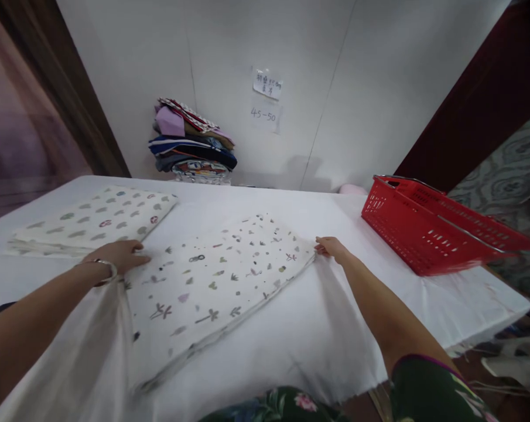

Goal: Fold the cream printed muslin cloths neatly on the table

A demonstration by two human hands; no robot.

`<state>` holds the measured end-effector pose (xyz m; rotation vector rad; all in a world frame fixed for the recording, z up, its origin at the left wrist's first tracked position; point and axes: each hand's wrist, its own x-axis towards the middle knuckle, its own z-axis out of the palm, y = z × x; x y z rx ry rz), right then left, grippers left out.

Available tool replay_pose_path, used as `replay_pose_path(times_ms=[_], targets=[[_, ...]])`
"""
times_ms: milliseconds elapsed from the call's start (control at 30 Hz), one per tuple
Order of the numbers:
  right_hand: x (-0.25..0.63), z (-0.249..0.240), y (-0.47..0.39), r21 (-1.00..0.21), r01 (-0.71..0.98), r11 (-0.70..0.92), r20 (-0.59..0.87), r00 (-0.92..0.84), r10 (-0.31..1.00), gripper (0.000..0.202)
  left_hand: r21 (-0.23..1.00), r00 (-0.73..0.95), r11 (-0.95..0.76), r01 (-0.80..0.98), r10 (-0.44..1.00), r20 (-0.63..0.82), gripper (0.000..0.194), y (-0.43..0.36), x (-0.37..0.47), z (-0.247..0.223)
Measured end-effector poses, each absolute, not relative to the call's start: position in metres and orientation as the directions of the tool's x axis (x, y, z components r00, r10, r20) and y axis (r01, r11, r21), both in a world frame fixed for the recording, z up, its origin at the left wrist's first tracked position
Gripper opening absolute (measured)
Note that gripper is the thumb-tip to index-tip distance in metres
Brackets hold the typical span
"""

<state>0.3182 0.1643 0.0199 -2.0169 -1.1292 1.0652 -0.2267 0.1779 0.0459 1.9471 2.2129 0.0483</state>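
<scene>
A folded white cloth with small printed figures [221, 269] lies slantwise on the white-covered table, its lower left corner near the front edge. My left hand [122, 257], with a bracelet at the wrist, rests at the cloth's left side, its thumb and fingers apart. At the right corner, my right hand [328, 246] has its fingers pinched together on the cloth's edge. Another folded cloth with leaf-like prints [110, 217] lies flat at the back left, just beyond my left hand.
A red plastic basket [427, 228] stands at the right of the table [300, 205]. Several folded fabrics [194, 143] are piled against the back wall, where two paper notes [267, 99] hang. A white stool [517, 366] is at the lower right.
</scene>
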Motion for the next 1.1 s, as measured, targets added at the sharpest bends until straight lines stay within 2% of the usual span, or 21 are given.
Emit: replay_pose_path(times_ms=[67, 167, 267, 400, 500, 633, 767, 933, 1100], targets=[[0.321, 0.02, 0.157, -0.784, 0.404, -0.472, -0.382, 0.286, 0.879, 0.025, 0.024, -0.112, 0.119, 0.993, 0.972, -0.207, 0.045, 0.177, -0.214, 0.051], [0.326, 0.017, 0.148, -0.774, 0.428, -0.467, -0.404, 0.234, 0.884, 0.026, -0.064, 0.009, -0.016, 0.998, 0.994, -0.113, 0.043, 0.164, -0.177, 0.061], [0.326, 0.014, 0.147, -0.767, 0.469, -0.438, -0.392, 0.198, 0.899, 0.031, 0.041, 0.2, -0.198, 0.979, 0.979, -0.037, 0.042, 0.141, -0.13, 0.063], [0.321, 0.012, 0.152, -0.761, 0.518, -0.391, -0.36, 0.165, 0.918, 0.031, 0.244, 0.349, -0.318, 0.916, 0.933, -0.093, 0.045, 0.098, -0.081, 0.051], [0.317, 0.015, 0.155, -0.764, 0.528, -0.37, -0.35, 0.142, 0.926, 0.027, 0.253, 0.444, -0.421, 0.871, 0.895, -0.043, 0.04, 0.064, -0.071, 0.039], [0.315, 0.018, 0.157, -0.767, 0.513, -0.385, -0.393, 0.097, 0.914, 0.026, 0.217, 0.456, -0.448, 0.867, 0.89, 0.016, 0.035, 0.03, -0.084, 0.028], [0.317, 0.017, 0.158, -0.705, 0.553, -0.443, -0.474, 0.096, 0.875, 0.028, 0.21, 0.452, -0.455, 0.865, 0.89, 0.062, 0.037, 0.009, -0.11, 0.016], [0.318, 0.015, 0.158, -0.637, 0.625, -0.452, -0.482, 0.136, 0.866, 0.027, 0.166, 0.439, -0.459, 0.873, 0.886, 0.148, 0.026, -0.009, -0.138, -0.002], [0.311, 0.017, 0.156, -0.574, 0.704, -0.419, -0.47, 0.136, 0.872, 0.025, 0.201, 0.396, -0.454, 0.868, 0.877, 0.274, 0.022, -0.028, -0.144, 0.003]])
